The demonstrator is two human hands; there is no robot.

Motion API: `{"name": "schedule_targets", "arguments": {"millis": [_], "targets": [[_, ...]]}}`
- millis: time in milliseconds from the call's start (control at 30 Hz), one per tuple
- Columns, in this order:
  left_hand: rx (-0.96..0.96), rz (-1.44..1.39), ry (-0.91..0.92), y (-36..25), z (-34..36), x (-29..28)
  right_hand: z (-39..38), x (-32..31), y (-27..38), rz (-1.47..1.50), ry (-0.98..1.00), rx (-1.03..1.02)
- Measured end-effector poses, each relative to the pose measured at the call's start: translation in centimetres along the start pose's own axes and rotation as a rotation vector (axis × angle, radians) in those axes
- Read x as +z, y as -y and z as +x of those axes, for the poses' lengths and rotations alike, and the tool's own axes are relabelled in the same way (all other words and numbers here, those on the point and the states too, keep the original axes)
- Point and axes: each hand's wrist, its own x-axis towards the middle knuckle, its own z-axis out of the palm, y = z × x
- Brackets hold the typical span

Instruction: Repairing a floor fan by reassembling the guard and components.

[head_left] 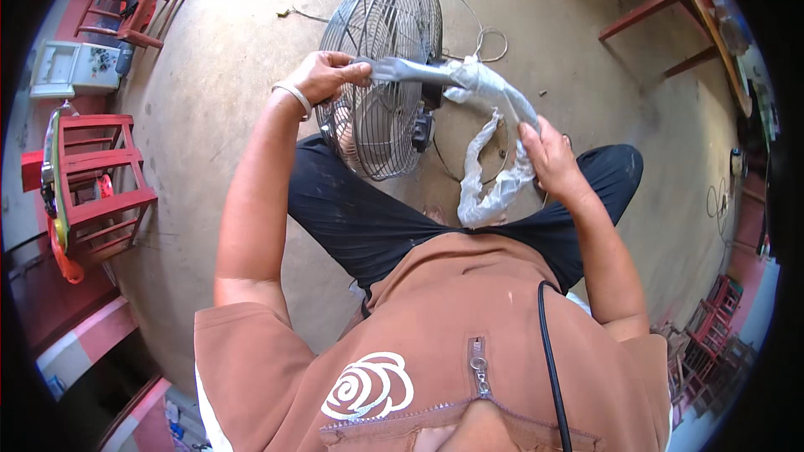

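Grey strip (416, 72) pinched at one end by the left hand (328, 77), its white plastic wrapping (496, 90) gripped by the right hand (550, 157), wire-caged fan (381, 117) set on the floor (226, 59)

Tan floor (193, 151), red wooden chairs (105, 161), pink walls (67, 17)

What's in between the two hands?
In the head view, a silvery-white strip spans from the left hand to the right hand; part of it crosses above the fan.
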Motion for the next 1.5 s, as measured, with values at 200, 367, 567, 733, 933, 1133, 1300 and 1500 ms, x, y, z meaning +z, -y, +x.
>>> {"name": "schedule_targets", "arguments": {"millis": [200,367,567,733,933,1133,1300,1500], "targets": [[-0.125,-0.059,-0.016,-0.4,0.4,-0.6,2.3,0.3,-0.5,0.113,-0.014,-0.098],[-0.208,-0.184,-0.087,-0.6,0.8,-2.4,5.2,1.0,2.1,0.284,0.104,-0.133],[-0.214,-0.415,-0.134,1.8,2.4,-2.6,7.7,2.2,2.0,0.584,0.277,-0.174],[-0.256,-0.386,-0.241,3.1,0.7,-4.4,11.8,-2.8,-6.6,0.874,0.108,0.110],[-0.238,-0.366,-0.219,2.6,1.0,-4.0,12.1,3.0,-38.0,0.206,-0.118,0.586],[-0.169,-0.406,-0.160,3.3,-0.6,-6.7,9.2,16.0,-42.0,-0.092,0.123,0.745],[-0.205,-0.466,-0.316,4.4,-2.3,-8.0,10.2,17.5,-40.8,-0.259,0.169,0.592],[-0.283,-0.453,-0.243,0.7,-2.2,-5.2,13.0,19.1,-42.4,-0.519,0.184,0.496]]}}
